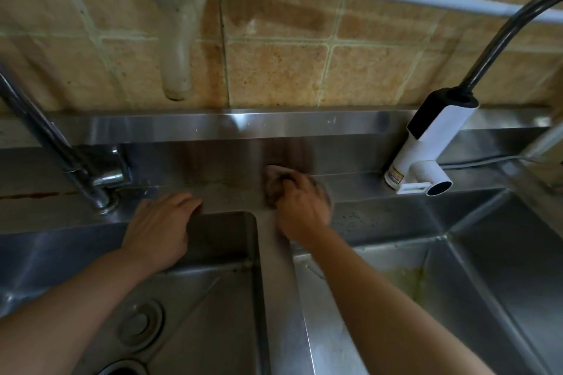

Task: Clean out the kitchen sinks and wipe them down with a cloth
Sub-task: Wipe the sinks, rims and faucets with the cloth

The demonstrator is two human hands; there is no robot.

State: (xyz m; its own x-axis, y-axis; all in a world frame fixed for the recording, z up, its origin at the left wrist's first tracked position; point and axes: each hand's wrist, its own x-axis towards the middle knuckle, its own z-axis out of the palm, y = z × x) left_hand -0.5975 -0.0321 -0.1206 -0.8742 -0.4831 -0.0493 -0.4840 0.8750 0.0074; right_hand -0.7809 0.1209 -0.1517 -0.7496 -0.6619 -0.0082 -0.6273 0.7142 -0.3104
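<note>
1. Sinks: two steel basins. Left sink [213, 298] lies under and nearer than the left hand [158, 231]; right sink [457, 298] lies right of and nearer than the right hand [300, 207]. A steel divider [274, 283] runs between them.
2. Right hand: fingers curled together and clamped on the cloth [274, 184], pressing it to the back ledge [359, 183] where the divider meets it. The hand is motion-blurred, so I judge it mid-wipe.
3. Left hand: fingers loosely spread, resting on the left sink's back rim, holding nothing. Probably bracing.
4. Cloth: dark and bunched, mostly hidden under the right hand; only its far and left edges show.
5. Chrome tap [91, 179] stands left of the left hand. White tap [426, 149] stands right of the right hand, on the same ledge.
6. Done, as far as it shows: both basins hold no dishes or loose scraps. Left drain [140, 324] sits below the left forearm, plug in place.
7. Left: yellowish residue [408, 280] streaks the right sink's floor, right of the right forearm. Dark specks [356, 219] dot its back wall just right of the right hand. A reddish stain [30, 195] marks the ledge far left of the left hand.
8. Judgement: ledge wiping is in hand; basin walls and floors, especially the right, look not yet wiped. Roughly midway or earlier.
</note>
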